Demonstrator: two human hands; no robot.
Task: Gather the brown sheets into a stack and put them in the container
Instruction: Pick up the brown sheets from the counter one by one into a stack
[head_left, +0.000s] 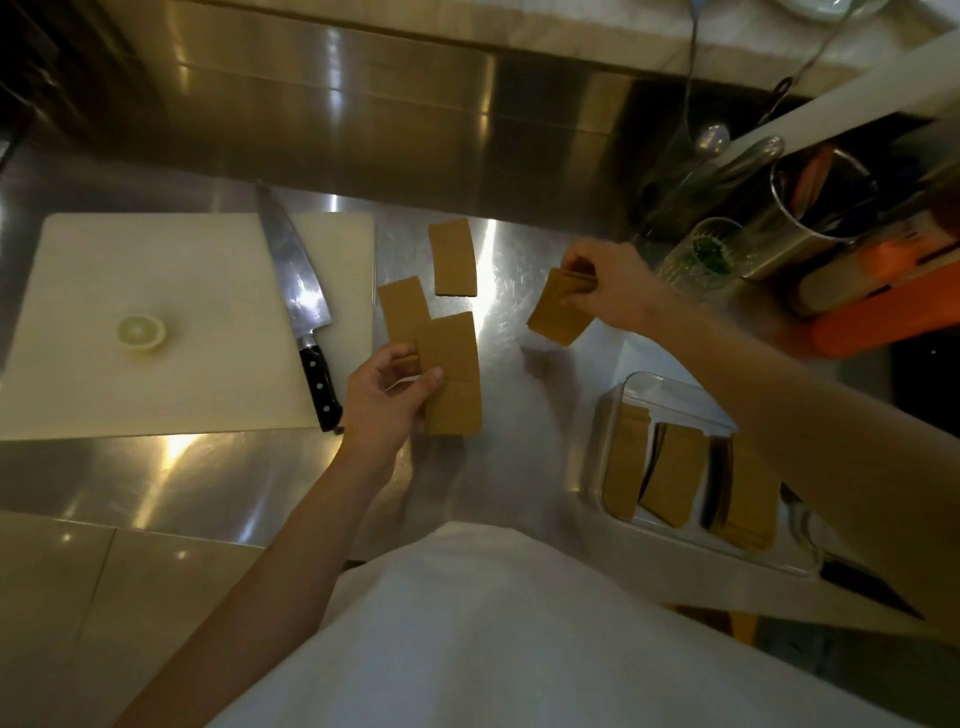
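Brown rectangular sheets lie on a steel counter (519, 415). My left hand (384, 400) pinches a brown sheet (451, 358) by its left edge, with another sheet (402, 309) partly under it. One loose sheet (452, 257) lies alone further back. My right hand (608, 288) grips a small stack of brown sheets (558, 314) by its far end, lifted at an angle. A clear rectangular container (670, 397) at the right holds three upright groups of brown sheets (670, 473).
A white cutting board (156, 280) at the left carries a large chef's knife (298, 291) and a lemon half (141, 332). At the back right stand a glass (706, 254), a steel utensil pot (810, 208) and orange tools (883, 312).
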